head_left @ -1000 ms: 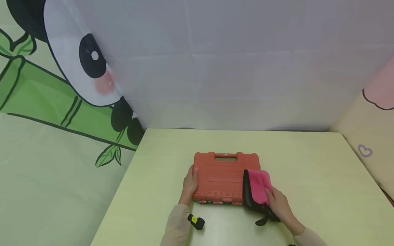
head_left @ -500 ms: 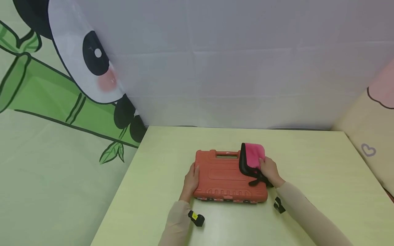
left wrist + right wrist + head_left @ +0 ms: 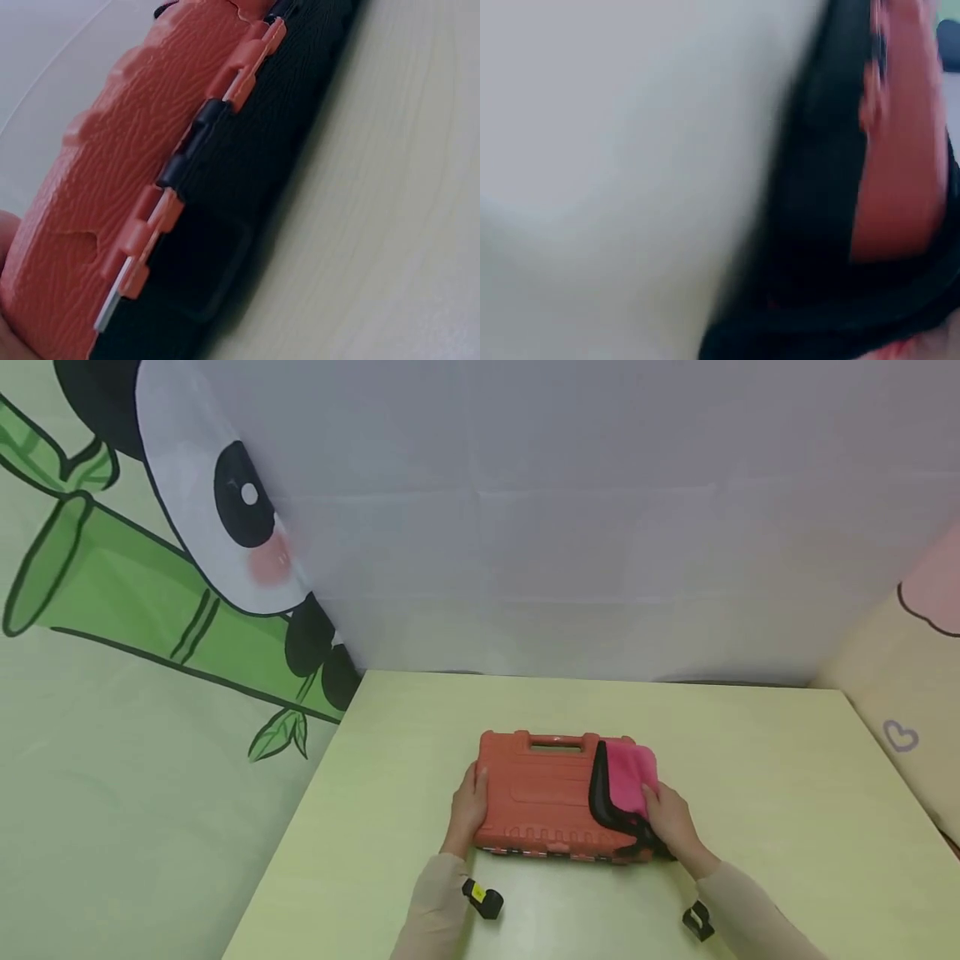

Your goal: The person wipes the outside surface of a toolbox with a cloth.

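A red plastic tool case with a carry handle at its far side lies flat on the table. Its hinged edge and dark lower half show in the left wrist view. My left hand grips the case's left side. Over the right part of the lid lies a pink cloth with black edging, bunched black at its near end. My right hand pinches its right side. In the right wrist view the black edging wraps past the case's near corner, blurred.
The pale yellow table reaches back to a grey-white cloth backdrop. A printed panda and bamboo sheet hangs at the left. Small black wrist cameras are strapped on both wrists.
My right hand took the cloth up toward the case's far right corner, then drew it back down along the lid's right side. The left hand and the case stay about where they were.
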A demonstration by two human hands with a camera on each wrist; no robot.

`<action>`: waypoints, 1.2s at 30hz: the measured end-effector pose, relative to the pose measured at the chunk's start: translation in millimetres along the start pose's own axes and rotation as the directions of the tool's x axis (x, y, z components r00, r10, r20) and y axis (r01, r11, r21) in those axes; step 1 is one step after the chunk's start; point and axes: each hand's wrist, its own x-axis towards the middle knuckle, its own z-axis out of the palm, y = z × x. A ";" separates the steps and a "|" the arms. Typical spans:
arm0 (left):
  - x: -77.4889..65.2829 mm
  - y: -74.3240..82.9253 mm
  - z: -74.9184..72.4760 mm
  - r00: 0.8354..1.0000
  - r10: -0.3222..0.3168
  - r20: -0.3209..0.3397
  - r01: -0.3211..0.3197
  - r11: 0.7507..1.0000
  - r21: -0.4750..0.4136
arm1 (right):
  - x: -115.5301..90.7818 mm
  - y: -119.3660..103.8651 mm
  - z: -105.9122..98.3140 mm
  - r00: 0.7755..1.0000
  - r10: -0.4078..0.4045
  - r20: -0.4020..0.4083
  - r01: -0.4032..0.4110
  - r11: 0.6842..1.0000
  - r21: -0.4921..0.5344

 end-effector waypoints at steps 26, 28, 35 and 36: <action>0.7 -2.2 8.4 1.000 0.017 0.022 -0.017 0.999 0.033 | 35.5 -0.6 -2.6 0.998 0.053 -0.024 -0.052 0.998 0.026; 0.9 -0.7 7.9 1.000 0.012 0.017 -0.012 1.000 0.026 | 51.0 -1.7 -2.9 0.998 0.061 -0.017 -0.060 0.998 0.036; 0.7 2.5 10.8 1.000 -0.014 0.008 0.014 1.000 -0.007 | 64.7 -3.6 -10.0 0.998 0.061 0.008 -0.062 0.997 0.040; 0.5 2.6 11.6 1.000 -0.018 0.005 0.018 1.000 -0.013 | 61.3 -3.7 -11.3 0.998 0.063 0.012 -0.063 0.997 0.037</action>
